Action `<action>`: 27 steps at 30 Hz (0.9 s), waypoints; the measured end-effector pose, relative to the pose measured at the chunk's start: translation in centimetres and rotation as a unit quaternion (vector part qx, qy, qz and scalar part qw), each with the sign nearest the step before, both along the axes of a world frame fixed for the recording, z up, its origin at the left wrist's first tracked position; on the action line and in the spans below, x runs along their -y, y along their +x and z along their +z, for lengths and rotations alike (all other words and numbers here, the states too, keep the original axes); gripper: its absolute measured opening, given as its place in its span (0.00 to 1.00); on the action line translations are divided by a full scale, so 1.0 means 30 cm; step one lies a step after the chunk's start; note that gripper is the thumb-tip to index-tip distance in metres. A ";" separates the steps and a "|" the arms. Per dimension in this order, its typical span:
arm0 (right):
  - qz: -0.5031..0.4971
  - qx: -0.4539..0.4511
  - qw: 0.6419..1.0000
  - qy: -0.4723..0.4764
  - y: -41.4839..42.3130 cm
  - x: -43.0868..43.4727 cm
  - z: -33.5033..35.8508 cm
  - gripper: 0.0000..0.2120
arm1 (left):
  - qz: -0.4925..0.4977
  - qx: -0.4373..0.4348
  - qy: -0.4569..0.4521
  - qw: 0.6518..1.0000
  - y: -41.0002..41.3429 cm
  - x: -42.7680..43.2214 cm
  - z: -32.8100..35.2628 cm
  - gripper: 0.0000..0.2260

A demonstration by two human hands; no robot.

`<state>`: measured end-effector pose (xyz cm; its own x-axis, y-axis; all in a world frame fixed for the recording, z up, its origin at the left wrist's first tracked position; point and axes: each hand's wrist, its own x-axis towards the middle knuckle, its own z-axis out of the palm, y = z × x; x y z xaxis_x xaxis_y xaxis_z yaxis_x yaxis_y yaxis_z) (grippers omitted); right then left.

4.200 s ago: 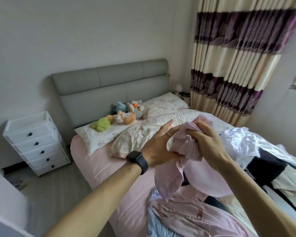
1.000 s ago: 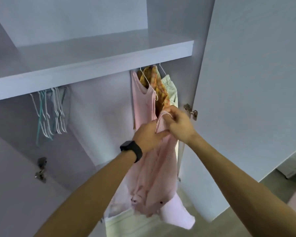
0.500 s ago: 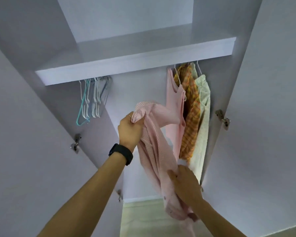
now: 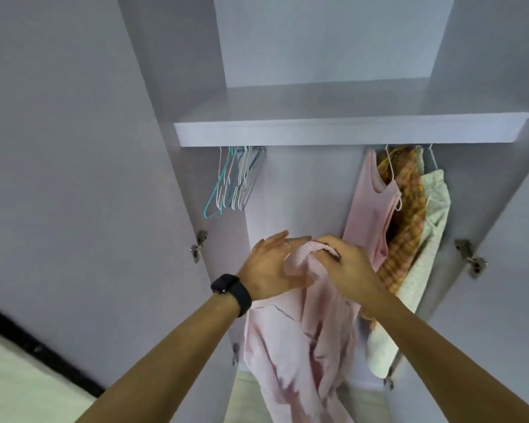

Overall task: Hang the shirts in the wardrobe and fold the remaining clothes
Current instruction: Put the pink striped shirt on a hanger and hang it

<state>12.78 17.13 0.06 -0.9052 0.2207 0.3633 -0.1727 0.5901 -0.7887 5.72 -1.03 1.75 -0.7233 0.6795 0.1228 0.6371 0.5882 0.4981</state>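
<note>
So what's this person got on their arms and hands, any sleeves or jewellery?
No sleeves show: both forearms are bare as far as the picture's edge. The left wrist carries a black smartwatch with a rounded rectangular face and a wide dark strap. The left hand seems to wear a thin ring, though it is tiny. The right hand wears nothing visible.

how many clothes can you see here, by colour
pink: 2, the hanging top and the striped shirt gripped by the right hand
orange plaid garment: 1
pale green garment: 1
total: 4
</note>
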 end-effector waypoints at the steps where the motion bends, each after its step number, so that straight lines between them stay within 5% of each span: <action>1: -0.004 0.003 1.000 -0.006 -0.013 0.008 0.010 0.08 | 0.008 0.023 0.026 0.999 0.001 -0.016 0.004 0.25; 7: -0.049 -0.010 0.998 -0.029 0.039 0.011 0.002 0.06 | 0.023 -0.055 0.114 0.992 -0.050 -0.021 0.055 0.11; 14: -0.027 0.207 0.978 -0.003 0.090 0.042 -0.333 0.08 | 0.096 0.054 0.380 0.918 -0.083 -0.001 0.208 0.03; 17: -0.085 0.139 0.986 0.031 0.060 0.034 -0.337 0.06 | 0.143 0.035 0.367 0.918 -0.129 0.071 0.229 0.06; 20: -0.148 0.050 0.987 -0.032 0.031 0.011 -0.260 0.05 | 0.237 0.017 0.333 0.912 -0.183 0.168 0.194 0.10; 23: -0.115 0.025 0.992 -0.045 0.007 -0.013 -0.136 0.05 | 0.300 0.013 0.203 0.932 -0.215 0.245 0.121 0.11; 26: -0.043 0.015 0.999 0.013 -0.041 -0.021 -0.039 0.04 | 0.251 -0.006 0.135 0.959 -0.193 0.234 0.075 0.05; 27: -0.020 0.012 1.000 0.020 -0.062 -0.017 -0.013 0.03 | 0.206 -0.003 0.136 0.969 -0.167 0.209 0.078 0.11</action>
